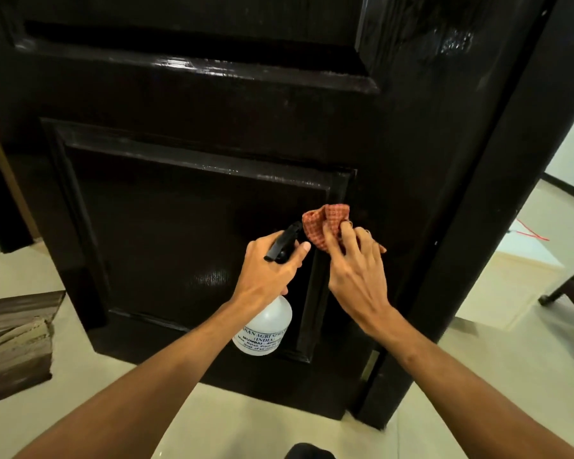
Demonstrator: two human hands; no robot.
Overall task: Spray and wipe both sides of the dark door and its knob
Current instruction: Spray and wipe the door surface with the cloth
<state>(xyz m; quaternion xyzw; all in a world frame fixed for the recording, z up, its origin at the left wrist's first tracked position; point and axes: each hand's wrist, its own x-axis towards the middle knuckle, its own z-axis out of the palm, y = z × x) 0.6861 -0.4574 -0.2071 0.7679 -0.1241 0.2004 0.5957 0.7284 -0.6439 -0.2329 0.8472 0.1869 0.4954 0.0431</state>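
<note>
The dark glossy door (186, 226) fills most of the view, with recessed panels and wet streaks on its mouldings. My left hand (269, 270) grips a white spray bottle (265, 329) by its black trigger head, nozzle pointing at the door. My right hand (355, 273) presses a bunched red checked cloth (325, 223) against the right moulding of the lower panel. The cloth lies partly under my fingers. No knob shows in this view.
The dark door frame (497, 207) stands right of the door. A brown striped mat (14, 339) lies on the pale tiled floor (252, 422) at the left. A dark furniture leg (567, 289) and a red cord (531, 231) lie beyond the frame at the right.
</note>
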